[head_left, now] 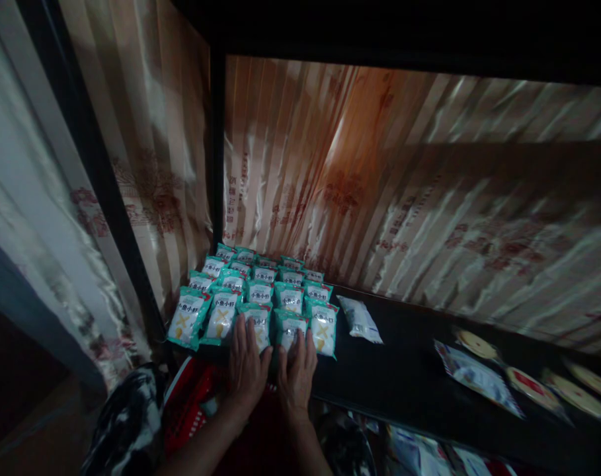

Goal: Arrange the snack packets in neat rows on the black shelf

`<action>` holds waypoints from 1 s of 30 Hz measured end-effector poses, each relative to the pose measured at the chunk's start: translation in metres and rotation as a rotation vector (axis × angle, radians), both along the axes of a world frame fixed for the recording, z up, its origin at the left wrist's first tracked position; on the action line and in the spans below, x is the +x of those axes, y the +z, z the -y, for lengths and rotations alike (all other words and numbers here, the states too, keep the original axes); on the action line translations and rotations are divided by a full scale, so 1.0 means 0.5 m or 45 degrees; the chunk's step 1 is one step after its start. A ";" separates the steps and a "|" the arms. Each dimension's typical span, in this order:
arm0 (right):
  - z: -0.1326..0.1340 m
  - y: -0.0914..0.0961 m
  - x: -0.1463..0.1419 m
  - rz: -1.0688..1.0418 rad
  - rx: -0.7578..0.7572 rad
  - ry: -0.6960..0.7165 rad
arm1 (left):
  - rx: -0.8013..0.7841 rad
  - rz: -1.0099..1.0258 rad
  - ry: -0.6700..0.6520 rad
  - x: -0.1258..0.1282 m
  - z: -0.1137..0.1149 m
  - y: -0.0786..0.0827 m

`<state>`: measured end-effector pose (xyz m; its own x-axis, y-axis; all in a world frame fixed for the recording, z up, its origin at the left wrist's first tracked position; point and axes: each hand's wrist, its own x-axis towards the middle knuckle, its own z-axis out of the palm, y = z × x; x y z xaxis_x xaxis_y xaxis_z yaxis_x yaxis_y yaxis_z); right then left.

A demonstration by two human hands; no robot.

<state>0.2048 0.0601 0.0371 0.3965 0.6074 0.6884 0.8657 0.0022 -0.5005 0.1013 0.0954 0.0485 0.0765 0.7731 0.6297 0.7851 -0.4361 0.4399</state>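
Head view: your left hand (246, 371) and right hand (297, 377) are spread flat, gripping nothing, fingertips against front-row green-edged packets (323, 324) on the black shelf's (389, 370) left end. Probably light, soft, slippery, crushable contents; pinch sealed edges.

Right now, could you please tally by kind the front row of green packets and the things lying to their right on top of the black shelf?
Green packets, front row: 5
Whitish bags: 2
Round flat packs: 4
Total: 11
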 end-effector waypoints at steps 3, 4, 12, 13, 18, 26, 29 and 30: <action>0.000 -0.001 0.001 -0.013 -0.006 -0.014 | -0.018 0.029 -0.011 0.005 -0.009 -0.003; 0.000 -0.001 0.001 -0.018 -0.010 -0.017 | -0.030 0.045 -0.022 0.005 -0.011 -0.005; 0.001 -0.001 0.000 0.000 -0.007 -0.042 | -0.014 0.123 -0.103 -0.002 -0.031 0.019; 0.001 0.000 -0.001 0.001 -0.005 -0.044 | 0.007 0.092 -0.128 -0.003 -0.035 0.021; 0.000 0.005 -0.006 -0.020 -0.002 -0.036 | 0.063 -0.080 -0.184 -0.017 -0.052 0.008; -0.005 0.011 -0.009 -0.048 0.024 -0.004 | 0.029 -0.101 -0.238 -0.042 -0.046 -0.010; -0.012 0.011 -0.009 -0.055 -0.006 0.020 | 0.013 -0.092 -0.240 -0.044 -0.046 -0.009; -0.015 0.010 -0.008 -0.052 -0.017 0.022 | 0.014 -0.097 -0.237 -0.044 -0.046 -0.009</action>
<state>0.2006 0.0674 0.0423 0.4133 0.6234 0.6637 0.8444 0.0103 -0.5356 0.0793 0.1185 0.0442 0.2653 0.7340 0.6252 0.7211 -0.5815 0.3767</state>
